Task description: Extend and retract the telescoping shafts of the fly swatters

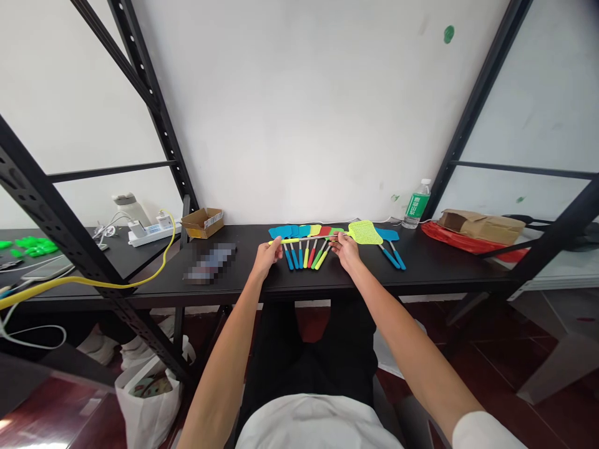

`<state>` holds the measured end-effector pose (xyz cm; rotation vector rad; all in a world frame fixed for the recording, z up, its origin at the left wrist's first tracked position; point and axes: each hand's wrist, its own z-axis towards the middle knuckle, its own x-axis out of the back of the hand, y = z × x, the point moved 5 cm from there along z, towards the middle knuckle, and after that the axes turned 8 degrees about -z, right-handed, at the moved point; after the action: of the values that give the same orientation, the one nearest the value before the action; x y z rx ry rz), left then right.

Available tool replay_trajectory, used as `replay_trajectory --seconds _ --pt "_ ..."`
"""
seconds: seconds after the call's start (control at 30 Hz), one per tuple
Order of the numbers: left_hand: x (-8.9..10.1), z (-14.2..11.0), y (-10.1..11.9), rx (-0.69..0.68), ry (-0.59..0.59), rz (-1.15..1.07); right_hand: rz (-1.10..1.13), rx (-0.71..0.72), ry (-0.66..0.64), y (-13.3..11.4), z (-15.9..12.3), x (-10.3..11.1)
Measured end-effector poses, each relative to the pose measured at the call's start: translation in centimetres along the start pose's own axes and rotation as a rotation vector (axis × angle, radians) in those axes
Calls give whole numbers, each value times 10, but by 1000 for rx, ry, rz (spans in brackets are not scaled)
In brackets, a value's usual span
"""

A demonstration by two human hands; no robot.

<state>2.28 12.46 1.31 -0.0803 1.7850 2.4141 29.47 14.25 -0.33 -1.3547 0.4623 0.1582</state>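
A yellow-green fly swatter is stretched sideways between my two hands above the black table. My left hand is closed on the end of its yellow handle. On its thin metal shaft, close to the perforated head, my right hand pinches. Beneath it several fly swatters lie in a row, with blue handles, a red handle and yellow-green handles pointing toward me. Their heads lie at the back, partly covered by the held one. More blue swatters lie to the right of my right hand.
On the black table stand a small open cardboard box and a water bottle. A brown paper bag lies on red plastic at the right. A yellow cable crosses the left rack post.
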Motion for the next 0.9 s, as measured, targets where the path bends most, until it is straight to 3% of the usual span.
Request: replay_trajectory --seconds 0.4,0.9 --pt "-6 -2 4 -126 -168 87 57 6 94 -3 -3 5" --pt "0 3 0 -208 -37 268 -50 47 243 2 4 7"
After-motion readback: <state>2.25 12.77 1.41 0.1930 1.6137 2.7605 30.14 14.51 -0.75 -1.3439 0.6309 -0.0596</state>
